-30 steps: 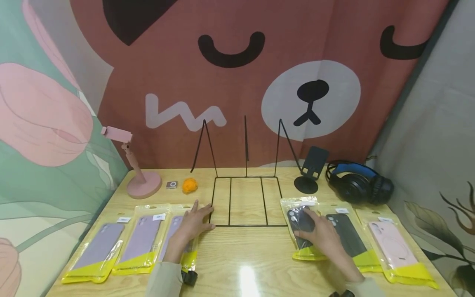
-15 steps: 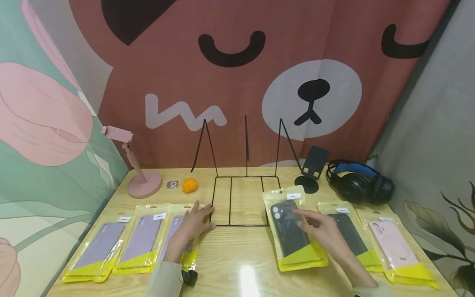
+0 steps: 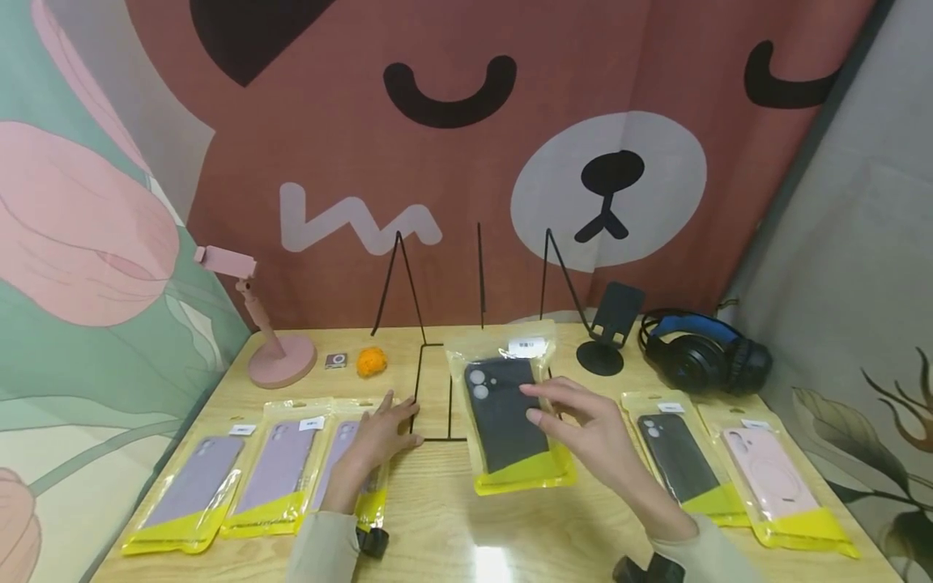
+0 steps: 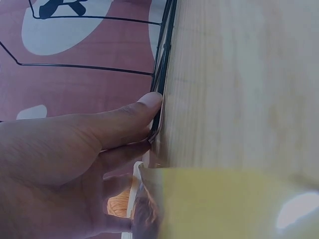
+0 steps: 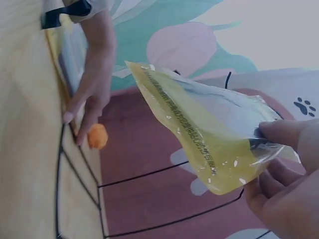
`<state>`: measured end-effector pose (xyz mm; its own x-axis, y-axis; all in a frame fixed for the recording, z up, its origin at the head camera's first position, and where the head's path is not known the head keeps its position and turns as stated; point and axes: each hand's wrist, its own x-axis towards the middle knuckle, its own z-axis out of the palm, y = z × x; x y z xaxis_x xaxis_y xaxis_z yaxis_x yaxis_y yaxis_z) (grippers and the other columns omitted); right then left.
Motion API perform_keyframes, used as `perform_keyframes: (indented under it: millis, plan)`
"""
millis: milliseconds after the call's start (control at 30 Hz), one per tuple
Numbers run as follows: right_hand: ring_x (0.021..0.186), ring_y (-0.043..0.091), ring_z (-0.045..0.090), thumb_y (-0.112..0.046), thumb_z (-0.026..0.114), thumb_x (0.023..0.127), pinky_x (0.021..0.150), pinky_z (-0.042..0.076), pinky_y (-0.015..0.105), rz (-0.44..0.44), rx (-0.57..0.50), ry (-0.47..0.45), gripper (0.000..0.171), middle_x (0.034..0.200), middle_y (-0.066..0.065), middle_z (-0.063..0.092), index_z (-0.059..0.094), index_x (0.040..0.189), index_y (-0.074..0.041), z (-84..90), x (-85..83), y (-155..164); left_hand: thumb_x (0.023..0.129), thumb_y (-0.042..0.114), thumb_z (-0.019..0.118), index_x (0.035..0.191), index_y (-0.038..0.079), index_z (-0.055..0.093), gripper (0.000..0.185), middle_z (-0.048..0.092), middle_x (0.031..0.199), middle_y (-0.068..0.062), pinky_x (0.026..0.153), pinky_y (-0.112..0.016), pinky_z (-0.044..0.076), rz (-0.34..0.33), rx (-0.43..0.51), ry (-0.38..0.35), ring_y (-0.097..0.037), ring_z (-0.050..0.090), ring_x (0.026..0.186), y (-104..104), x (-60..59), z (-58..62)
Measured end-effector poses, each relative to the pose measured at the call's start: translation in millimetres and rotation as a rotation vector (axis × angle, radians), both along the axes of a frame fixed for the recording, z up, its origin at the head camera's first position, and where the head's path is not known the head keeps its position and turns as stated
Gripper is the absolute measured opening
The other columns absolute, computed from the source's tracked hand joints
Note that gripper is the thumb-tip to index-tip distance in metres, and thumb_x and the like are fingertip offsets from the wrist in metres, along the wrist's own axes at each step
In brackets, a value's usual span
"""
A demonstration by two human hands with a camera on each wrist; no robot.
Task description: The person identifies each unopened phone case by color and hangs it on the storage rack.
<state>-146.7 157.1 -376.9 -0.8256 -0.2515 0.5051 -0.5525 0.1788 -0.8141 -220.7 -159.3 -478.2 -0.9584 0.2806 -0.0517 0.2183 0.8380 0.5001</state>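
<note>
Head view: a person at a wooden table (image 3: 452, 518), both hands over packaged phone cases.
Right hand: right hand (image 3: 583, 429) pinches a black phone case in its clear-and-yellow bag (image 3: 510, 413), thumb under, fingers on top, lifted and tilted above the wire rack (image 3: 437, 389).
Left hand: left hand (image 3: 379, 441) lies flat, fingers slightly spread, on a purple case bag (image 3: 348, 461); fingertips touch the rack's edge.
Left of it: two more purple case bags (image 3: 240, 478) side by side.
Right side: a second black case bag (image 3: 674, 457) and a pink one (image 3: 773, 486) flat on the table.
Back of table: pink stand (image 3: 270, 340), orange ball (image 3: 372, 362), black stand (image 3: 612, 332), headphones (image 3: 700, 352).
</note>
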Motion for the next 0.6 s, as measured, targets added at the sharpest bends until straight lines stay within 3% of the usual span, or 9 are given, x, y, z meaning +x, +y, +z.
perform_keyframes:
  millis: [167,333,467,600]
  plan:
    - [0.089,0.015,0.055,0.002,0.070,0.085,0.072,0.051,0.024,-0.012,-0.011,0.017,0.035,0.105,0.005,0.065,0.069,0.118,-0.007,8.7,-11.5,-11.0,0.085,0.027,0.072,0.137,0.006,0.053,0.059,0.040,0.150,-0.007,0.108,-0.071,0.011,-0.006,-0.002,-0.005,-0.038,0.017,0.144,0.4,-0.9,-0.5]
    - [0.088,0.015,0.054,0.008,0.068,0.084,0.072,0.052,0.024,-0.024,0.004,0.029,0.034,0.107,0.012,0.065,0.067,0.117,0.003,21.1,-11.5,-17.8,0.085,0.028,0.072,0.138,0.006,0.053,0.060,0.040,0.150,-0.007,0.108,-0.070,0.011,-0.009,-0.008,-0.007,-0.038,0.018,0.144,1.9,-2.2,0.6]
    - [0.090,0.015,0.055,0.006,0.068,0.085,0.074,0.051,0.023,-0.032,0.012,0.008,0.032,0.110,0.013,0.066,0.066,0.117,0.004,30.0,-11.3,-22.7,0.085,0.027,0.073,0.138,0.007,0.052,0.060,0.040,0.150,-0.007,0.108,-0.070,0.011,0.002,-0.009,-0.012,-0.038,0.018,0.144,1.5,-2.0,1.3]
    - [0.093,0.018,0.056,0.003,0.068,0.086,0.077,0.052,0.024,-0.035,0.017,-0.002,0.032,0.114,0.012,0.066,0.067,0.118,0.002,27.1,-20.5,-26.0,0.085,0.027,0.073,0.138,0.007,0.052,0.060,0.040,0.150,-0.006,0.108,-0.070,0.011,0.007,-0.006,-0.016,-0.038,0.018,0.144,-0.2,-1.5,0.5]
